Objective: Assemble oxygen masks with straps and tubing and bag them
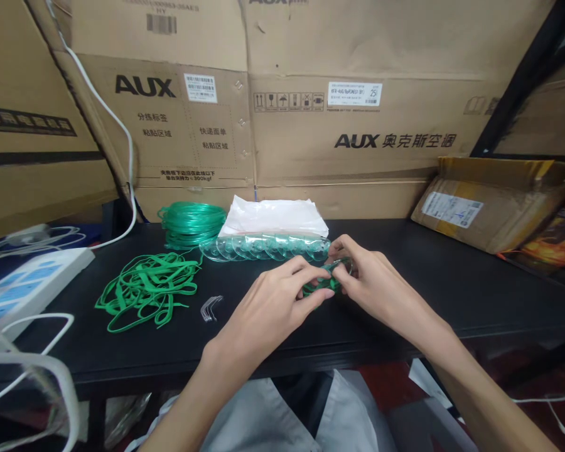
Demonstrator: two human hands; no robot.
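Observation:
Both hands meet over the front part of the black table, fingers closed on a small clear green plastic piece (316, 287). My left hand (287, 289) pinches it from the left between thumb and fingers. From the right, my right hand (365, 273) grips its other side, with curled fingers covering much of it. Its exact kind is hard to make out. Just behind the hands lies a row of overlapping clear green plastic shells (263, 247). Left of my left hand are thin bent metal strips (210, 307) and a loose heap of flat green elastic cord (145, 289).
A coil of green tubing (193, 223) and a white sheet or bag (273, 216) sit at the back of the table (405, 276). At left stands a white power strip (32, 289) with cables. Large cartons (301, 150) wall the back; a taped box (489, 201) is at right.

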